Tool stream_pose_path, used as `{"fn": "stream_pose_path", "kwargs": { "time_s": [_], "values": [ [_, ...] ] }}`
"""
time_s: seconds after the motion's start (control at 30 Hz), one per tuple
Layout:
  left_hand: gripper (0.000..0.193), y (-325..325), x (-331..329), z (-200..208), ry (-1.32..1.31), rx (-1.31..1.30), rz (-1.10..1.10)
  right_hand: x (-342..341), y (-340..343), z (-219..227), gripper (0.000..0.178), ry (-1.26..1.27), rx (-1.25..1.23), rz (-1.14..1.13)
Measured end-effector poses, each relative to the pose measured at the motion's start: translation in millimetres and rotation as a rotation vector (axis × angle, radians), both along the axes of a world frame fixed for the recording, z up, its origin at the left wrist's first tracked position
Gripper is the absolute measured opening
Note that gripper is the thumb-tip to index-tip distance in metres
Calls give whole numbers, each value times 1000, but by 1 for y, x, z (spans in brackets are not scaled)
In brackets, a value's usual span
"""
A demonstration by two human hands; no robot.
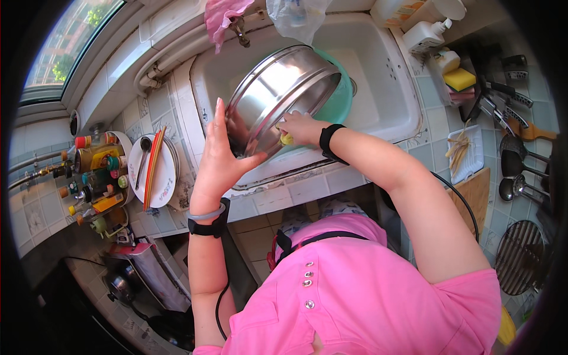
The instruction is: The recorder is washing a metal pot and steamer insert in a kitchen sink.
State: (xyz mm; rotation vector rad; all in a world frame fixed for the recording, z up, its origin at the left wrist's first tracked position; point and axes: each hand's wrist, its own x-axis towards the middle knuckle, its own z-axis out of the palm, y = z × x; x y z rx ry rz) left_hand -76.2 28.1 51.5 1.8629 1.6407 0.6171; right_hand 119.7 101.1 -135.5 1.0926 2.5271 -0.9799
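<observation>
A large round stainless steel pot [269, 89] is tilted on its side over a green basin [340, 97] in the white sink [378, 77]. My left hand [219, 157] is at the pot's left side, fingers stretched upward and thumb spread toward the near rim. Whether its palm presses on the steel I cannot tell. My right hand [302, 129] is at the pot's near rim, closed on a yellow sponge [286, 138], only part of which shows between the fingers and the metal. The inside bottom of the pot is hidden.
A tap [239, 32] with a pink cloth [223, 18] is behind the sink. Left are a plate [163, 177] with chopsticks and a spoon, and several bottles [97, 160]. Right are a pump bottle [426, 35], a yellow sponge block [459, 79], a white tray [473, 157] and hanging utensils.
</observation>
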Motion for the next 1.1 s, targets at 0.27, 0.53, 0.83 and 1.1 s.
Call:
{"fn": "stream_pose_path", "kwargs": {
  "time_s": [0.27,0.53,0.83,1.1],
  "values": [
    [46,6,-7,-72,-729,-445,25,-4,11,-63,30,492,-335,-132],
    [31,23,30,-58,-1052,-317,130,-4,23,-126,31,448,60,-65],
    [33,-1,7,-58,-1225,-247,259,-17,37,-41,34,-99,164,-265],
    [35,-7,-7,-69,-1297,-204,272,-22,34,-6,28,146,-172,76]
  ]
}}
